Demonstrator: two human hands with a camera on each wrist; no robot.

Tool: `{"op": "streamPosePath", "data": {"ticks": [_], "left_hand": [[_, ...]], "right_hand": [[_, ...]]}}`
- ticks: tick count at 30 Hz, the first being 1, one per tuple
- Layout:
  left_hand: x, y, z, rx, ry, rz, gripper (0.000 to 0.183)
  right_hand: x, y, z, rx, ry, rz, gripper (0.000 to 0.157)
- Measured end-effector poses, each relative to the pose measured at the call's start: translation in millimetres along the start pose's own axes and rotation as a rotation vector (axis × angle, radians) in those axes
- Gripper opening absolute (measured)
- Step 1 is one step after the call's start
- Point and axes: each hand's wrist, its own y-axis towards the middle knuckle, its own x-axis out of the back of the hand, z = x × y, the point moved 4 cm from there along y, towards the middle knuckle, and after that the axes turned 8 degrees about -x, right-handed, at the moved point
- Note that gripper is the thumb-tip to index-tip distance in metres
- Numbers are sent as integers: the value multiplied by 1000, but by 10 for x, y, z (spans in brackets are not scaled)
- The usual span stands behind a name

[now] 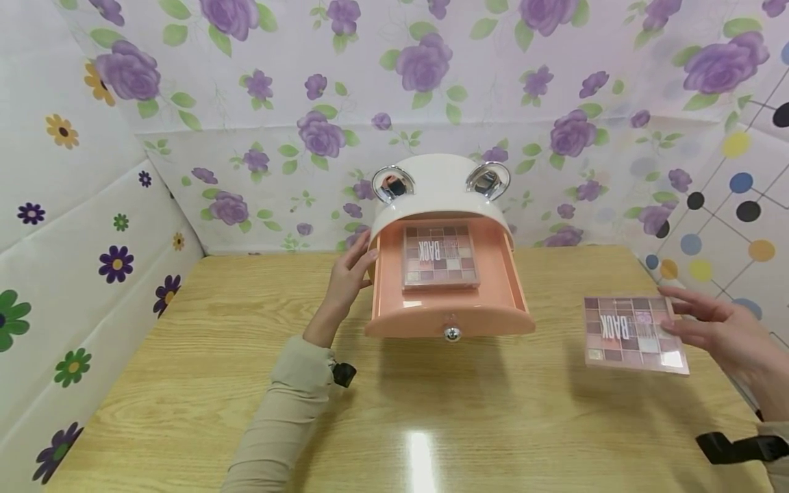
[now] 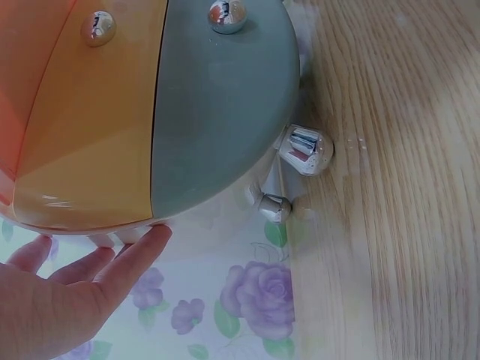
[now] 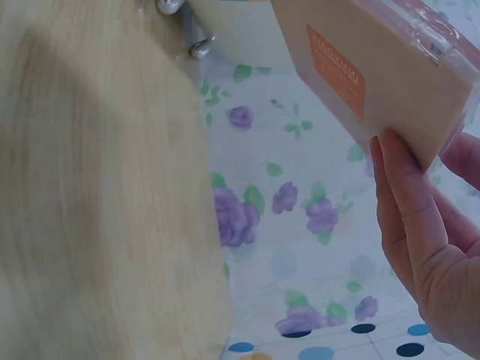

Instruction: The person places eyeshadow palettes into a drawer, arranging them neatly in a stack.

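Observation:
A white rounded storage box with two chrome ears stands at the back of the table. Its top pink drawer is pulled out and holds an eyeshadow palette with "BACK" on its lid. My left hand rests its fingers against the box's left side. In the left wrist view, those fingertips touch the edge beside a yellow drawer and a grey-green drawer. Off to the right, my right hand pinches a second eyeshadow palette by its edge, raised above the table.
The wooden table reaches back to a wall covering with purple flowers. A chrome knob sits on the pulled-out drawer's front. Chrome feet show under the box. A dotted covering hangs at the right.

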Motion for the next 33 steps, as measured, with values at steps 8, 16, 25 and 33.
{"op": "streamPosePath", "data": {"ticks": [8,16,25,33], "left_hand": [[-10,-6,-15,-1,-2,-5,55],[-8,-5,-6,-2,-5,-13,55],[-9,-4,-5,-10,-5,-10,56],[-5,2,5,-8,-8,-10,55]], "right_hand": [[-86,60,316,30,181,31,50],[-179,111,571,-6,230,-8,51],[-268,188,806,34,292,41,46],[-458,285,1032,-11,489,151,44]]}}
